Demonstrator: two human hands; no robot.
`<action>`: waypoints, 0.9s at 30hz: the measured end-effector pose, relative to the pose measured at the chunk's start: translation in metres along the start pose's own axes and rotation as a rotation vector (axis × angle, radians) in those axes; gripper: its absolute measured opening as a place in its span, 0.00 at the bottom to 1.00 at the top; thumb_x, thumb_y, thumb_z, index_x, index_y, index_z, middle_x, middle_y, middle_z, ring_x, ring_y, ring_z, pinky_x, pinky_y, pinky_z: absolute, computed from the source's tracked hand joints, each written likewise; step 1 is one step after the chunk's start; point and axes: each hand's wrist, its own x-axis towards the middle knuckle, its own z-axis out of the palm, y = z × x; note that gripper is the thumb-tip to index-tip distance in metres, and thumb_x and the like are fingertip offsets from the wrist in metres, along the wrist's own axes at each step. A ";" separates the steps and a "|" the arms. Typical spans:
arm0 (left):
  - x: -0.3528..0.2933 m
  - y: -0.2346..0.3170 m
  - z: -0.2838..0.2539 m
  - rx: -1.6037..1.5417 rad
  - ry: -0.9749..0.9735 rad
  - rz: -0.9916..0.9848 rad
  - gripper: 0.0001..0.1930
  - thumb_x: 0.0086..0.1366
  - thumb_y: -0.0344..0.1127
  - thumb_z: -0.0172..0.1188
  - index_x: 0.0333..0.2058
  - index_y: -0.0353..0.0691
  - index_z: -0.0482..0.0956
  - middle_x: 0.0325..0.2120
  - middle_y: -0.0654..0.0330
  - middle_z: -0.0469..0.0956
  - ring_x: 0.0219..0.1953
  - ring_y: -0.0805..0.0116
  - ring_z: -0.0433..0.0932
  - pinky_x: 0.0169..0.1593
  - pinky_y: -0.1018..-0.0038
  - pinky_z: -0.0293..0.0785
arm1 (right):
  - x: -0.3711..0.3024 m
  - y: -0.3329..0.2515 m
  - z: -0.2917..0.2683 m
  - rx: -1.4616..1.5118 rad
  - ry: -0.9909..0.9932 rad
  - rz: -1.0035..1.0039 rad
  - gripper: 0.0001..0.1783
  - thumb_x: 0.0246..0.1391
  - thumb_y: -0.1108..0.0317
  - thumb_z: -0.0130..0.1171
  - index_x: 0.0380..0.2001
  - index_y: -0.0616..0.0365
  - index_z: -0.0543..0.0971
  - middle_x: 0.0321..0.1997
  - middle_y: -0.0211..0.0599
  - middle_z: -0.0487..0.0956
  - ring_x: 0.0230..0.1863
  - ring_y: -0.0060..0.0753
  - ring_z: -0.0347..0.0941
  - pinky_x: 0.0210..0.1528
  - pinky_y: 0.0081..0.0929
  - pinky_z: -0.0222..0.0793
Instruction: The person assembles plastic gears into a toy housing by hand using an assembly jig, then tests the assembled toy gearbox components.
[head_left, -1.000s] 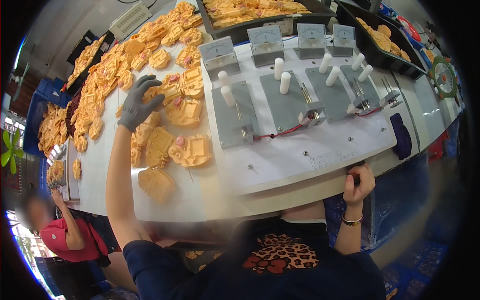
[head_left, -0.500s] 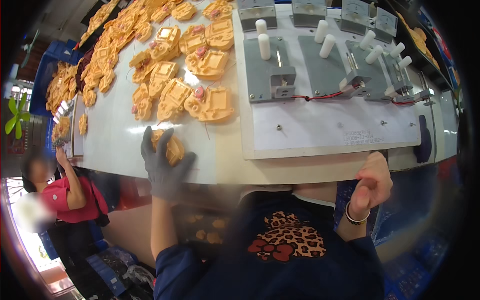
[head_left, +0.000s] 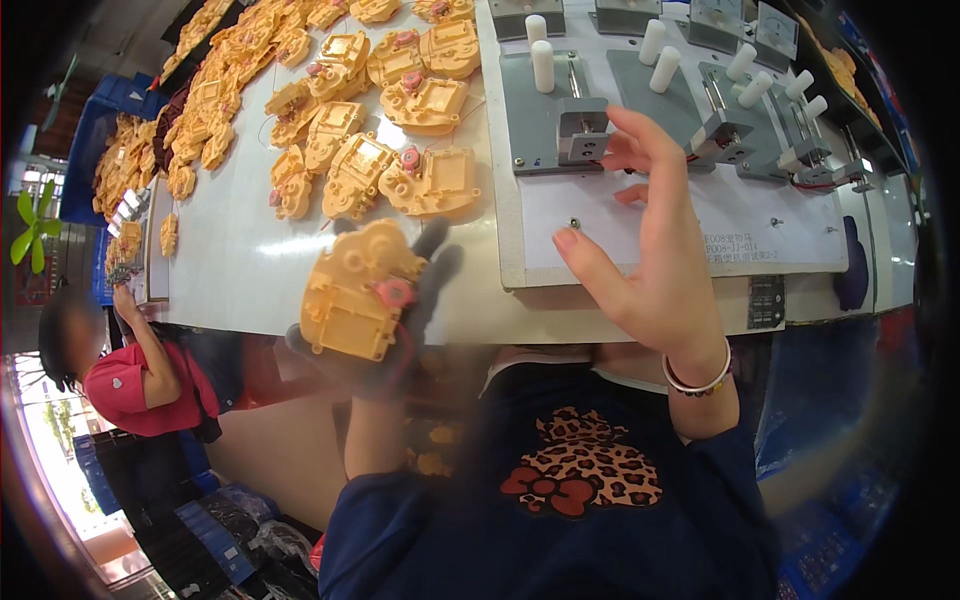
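1. Your gloved left hand [head_left: 418, 310] gripped an orange plastic housing [head_left: 350, 290] at the near table [head_left: 235, 275] edge, fingers partly hidden behind it.
2. Your right hand [head_left: 655, 265] hung over the white board [head_left: 538, 225], fingers spread.

Your left fingers [head_left: 432, 243] hold one yellow casing [head_left: 347, 283] with one pink disc [head_left: 395, 292]; the loose casings [head_left: 428, 182] beyond them are too many to count. Beyond your right fingers [head_left: 648, 140] stand eight white pegs [head_left: 543, 66] and four meters [head_left: 776, 35]. Far left of your fingers are one green fan [head_left: 38, 228] and one co-worker [head_left: 130, 395].
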 end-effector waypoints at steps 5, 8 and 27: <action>0.005 -0.026 0.003 0.544 -0.032 0.135 0.49 0.54 0.63 0.63 0.68 0.53 0.48 0.65 0.43 0.49 0.63 0.41 0.58 0.64 0.58 0.63 | -0.001 0.000 -0.003 -0.012 -0.008 0.103 0.39 0.44 0.67 0.64 0.61 0.58 0.63 0.51 0.41 0.70 0.49 0.34 0.68 0.48 0.29 0.65; 0.002 -0.022 0.000 0.560 -0.064 0.164 0.50 0.55 0.64 0.61 0.69 0.51 0.47 0.64 0.45 0.53 0.60 0.46 0.63 0.61 0.59 0.65 | 0.000 -0.002 0.007 0.039 0.014 -0.056 0.37 0.44 0.67 0.64 0.59 0.58 0.66 0.51 0.39 0.71 0.47 0.33 0.69 0.47 0.28 0.66; 0.063 -0.006 0.041 0.116 -0.498 -0.238 0.35 0.63 0.57 0.55 0.62 0.43 0.59 0.53 0.54 0.70 0.50 0.60 0.72 0.52 0.64 0.69 | -0.001 0.004 0.009 0.268 0.050 -0.080 0.26 0.30 0.72 0.57 0.42 0.61 0.72 0.38 0.42 0.75 0.35 0.40 0.73 0.37 0.29 0.72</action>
